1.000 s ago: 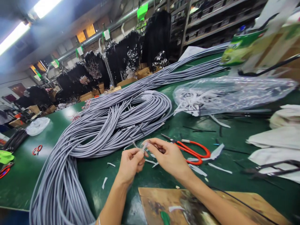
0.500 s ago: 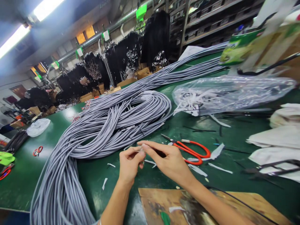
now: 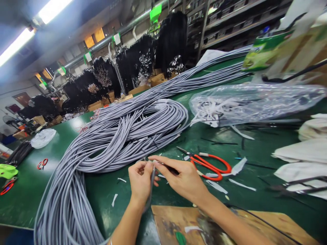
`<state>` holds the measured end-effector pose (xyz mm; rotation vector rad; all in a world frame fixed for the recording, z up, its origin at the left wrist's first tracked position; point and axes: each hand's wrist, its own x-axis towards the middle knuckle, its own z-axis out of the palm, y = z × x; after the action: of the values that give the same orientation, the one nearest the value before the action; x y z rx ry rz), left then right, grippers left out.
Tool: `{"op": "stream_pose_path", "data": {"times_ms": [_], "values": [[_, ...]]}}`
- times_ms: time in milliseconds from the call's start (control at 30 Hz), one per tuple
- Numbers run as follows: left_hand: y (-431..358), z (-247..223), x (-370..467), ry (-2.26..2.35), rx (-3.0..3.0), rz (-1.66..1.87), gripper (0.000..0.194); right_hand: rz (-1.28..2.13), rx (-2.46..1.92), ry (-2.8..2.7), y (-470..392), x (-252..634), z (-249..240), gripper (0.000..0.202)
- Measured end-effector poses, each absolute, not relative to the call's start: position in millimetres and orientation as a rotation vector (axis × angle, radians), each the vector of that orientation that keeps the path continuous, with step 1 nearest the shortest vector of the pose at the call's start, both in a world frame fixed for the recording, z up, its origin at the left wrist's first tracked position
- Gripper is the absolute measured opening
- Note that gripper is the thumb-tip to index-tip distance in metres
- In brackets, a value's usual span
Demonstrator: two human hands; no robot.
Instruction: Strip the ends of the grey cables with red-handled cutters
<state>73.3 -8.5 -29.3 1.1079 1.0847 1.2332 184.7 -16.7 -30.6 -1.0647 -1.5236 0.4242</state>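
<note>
My left hand (image 3: 139, 182) is closed on a grey cable (image 3: 152, 182), which hangs down past the inner side of the wrist. At the cable's upper end, thumb and fingers of my right hand (image 3: 185, 175) are pinched together, touching the left fingertips. The fingers hide most of that end. Just beyond both hands lies a large coiled bundle of grey cables (image 3: 127, 131) on the green table (image 3: 112, 212). Red-handled scissors (image 3: 213, 163) rest to the right of my right hand, their pointed blades slightly apart. White scraps (image 3: 240, 166) lie around them.
A clear plastic bag (image 3: 265, 102) with white strips lies at the back right. White gloves (image 3: 293, 149) and dark pliers (image 3: 304, 183) are at the right edge. A stained wooden board (image 3: 168, 221) sits in front. Small red scissors (image 3: 42, 164) lie at left.
The left fingers have turned slightly, and a length of grey cable now shows below them. Both hands stay together at nearly the same spot. The view has shifted slightly.
</note>
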Motion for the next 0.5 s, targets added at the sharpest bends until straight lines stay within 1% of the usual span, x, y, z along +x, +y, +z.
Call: {"op": "stream_pose_path", "data": {"times_ms": [167, 500], "values": [[-11.1, -27.2, 75.4, 1.099, 1.103, 1.095, 0.058, 0.473, -1.087, -1.495, -15.4, 187.0, -31.8, 0.028], [-10.3, -26.0, 80.0, 0.917, 0.863, 1.109, 0.053, 0.408, -1.087, -1.474, -16.5, 186.9, -28.4, 0.025]]}}
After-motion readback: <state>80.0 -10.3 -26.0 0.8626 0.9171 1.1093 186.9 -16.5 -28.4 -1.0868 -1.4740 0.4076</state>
